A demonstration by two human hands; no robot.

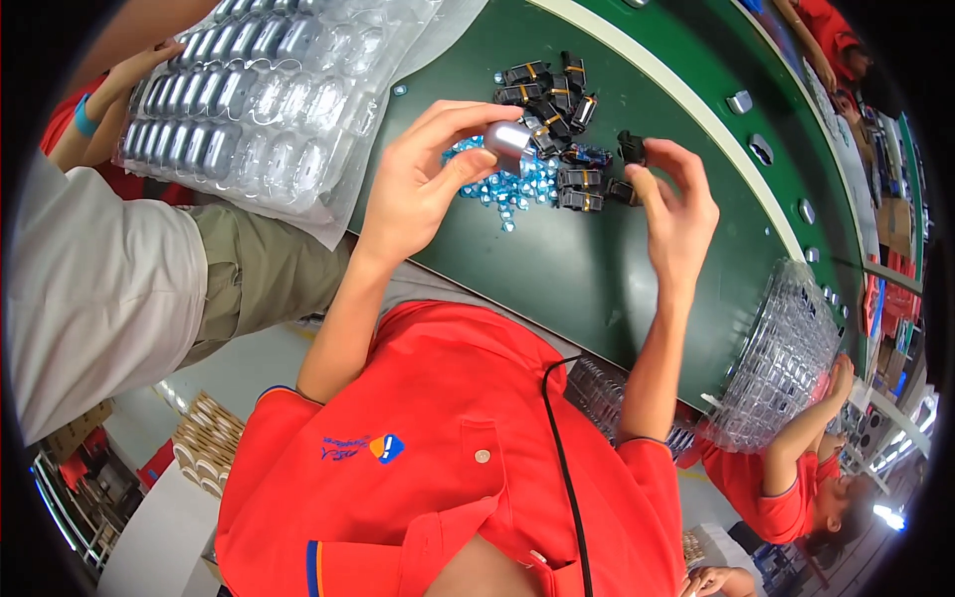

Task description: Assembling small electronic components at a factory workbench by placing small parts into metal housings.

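Observation:
Between the thumb and fingers of my left hand (pixel 423 179) is a silver rounded plastic shell (pixel 509 142), held over the green table. My right hand (pixel 676 194) pinches a small black plastic part (pixel 631 147) between thumb and fingertips, a short way to the right of the shell. Below and behind the shell lies a heap of small shiny blue pieces (pixel 537 181). Black parts with orange-yellow strips (pixel 580 189) lie in a loose pile between and beyond my hands.
At the left, a clear plastic tray (pixel 323 109) holds rows of grey shells (pixel 214 95). Stacked clear trays (pixel 781 348) stand at the right. Beyond a pale curved rail (pixel 686 95), silver shells (pixel 761 149) sit on a green belt. Co-workers in red are on both sides.

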